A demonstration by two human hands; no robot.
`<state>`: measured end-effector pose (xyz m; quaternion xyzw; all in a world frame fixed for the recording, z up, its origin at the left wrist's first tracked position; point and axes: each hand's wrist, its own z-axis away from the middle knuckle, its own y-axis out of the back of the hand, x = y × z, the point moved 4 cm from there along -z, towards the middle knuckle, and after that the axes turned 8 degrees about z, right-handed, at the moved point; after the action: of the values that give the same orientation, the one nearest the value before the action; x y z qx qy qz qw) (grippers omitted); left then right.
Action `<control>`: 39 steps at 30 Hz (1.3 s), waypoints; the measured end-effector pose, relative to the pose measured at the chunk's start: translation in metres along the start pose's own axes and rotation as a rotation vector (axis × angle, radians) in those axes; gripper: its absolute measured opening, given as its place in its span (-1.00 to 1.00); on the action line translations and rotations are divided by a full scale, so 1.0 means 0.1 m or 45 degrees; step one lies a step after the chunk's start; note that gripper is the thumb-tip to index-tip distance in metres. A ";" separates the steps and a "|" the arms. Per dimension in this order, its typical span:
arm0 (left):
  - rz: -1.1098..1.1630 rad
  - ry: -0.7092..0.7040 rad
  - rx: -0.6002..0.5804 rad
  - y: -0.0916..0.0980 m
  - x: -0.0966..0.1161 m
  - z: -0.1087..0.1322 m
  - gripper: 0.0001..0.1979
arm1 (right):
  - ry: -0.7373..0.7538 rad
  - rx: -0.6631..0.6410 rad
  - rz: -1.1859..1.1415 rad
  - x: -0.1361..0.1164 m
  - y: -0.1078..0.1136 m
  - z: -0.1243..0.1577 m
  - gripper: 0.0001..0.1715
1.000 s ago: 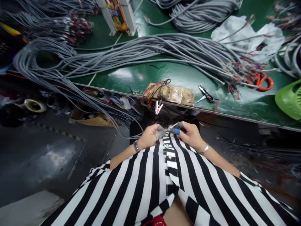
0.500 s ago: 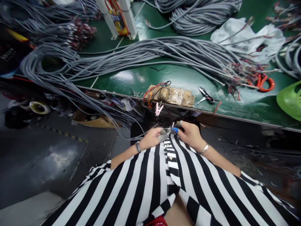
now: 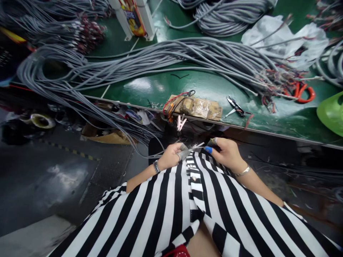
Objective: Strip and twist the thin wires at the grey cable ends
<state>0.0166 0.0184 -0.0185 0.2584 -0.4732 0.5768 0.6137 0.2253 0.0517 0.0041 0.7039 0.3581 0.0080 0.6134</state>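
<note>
Grey insulated cables (image 3: 53,76) lie in thick loops on the left of the glossy green table (image 3: 150,89) and spill over its edge. Just below that edge, over the striped lap, the left hand (image 3: 170,159) is clenched on a thin grey cable end with bared wire strands (image 3: 193,146) – its taped fingertips (image 3: 183,154) pinch just behind the fanned strands. A small pink clip (image 3: 180,122) hangs above, beside a brown taped block with red and black leads (image 3: 197,107).

The right hand (image 3: 227,153) sits just apart from the strands, fingers curled; whether it grips anything I cannot tell. A pinch kept close behind the fan, and a pull along each strand's length, would likely spare them kinks. Further right lie black snips (image 3: 235,106) and orange-handled scissors (image 3: 302,93).
</note>
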 end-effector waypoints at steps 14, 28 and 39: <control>-0.456 -0.068 -0.210 -0.06 -0.02 0.04 -0.77 | -0.753 0.438 -0.575 0.23 -0.19 -0.03 -0.70; 0.022 -0.041 0.012 0.03 0.04 0.02 -0.68 | 0.014 0.037 0.306 -0.04 0.23 0.08 -0.69; -0.025 -0.004 -0.022 0.00 0.08 0.04 -0.67 | 0.209 -0.033 0.311 -0.27 0.06 -0.07 -0.78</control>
<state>0.0144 0.0187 -0.0095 0.2585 -0.4766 0.5662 0.6208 0.2053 0.0444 0.0229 0.7312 0.3185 0.1448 0.5857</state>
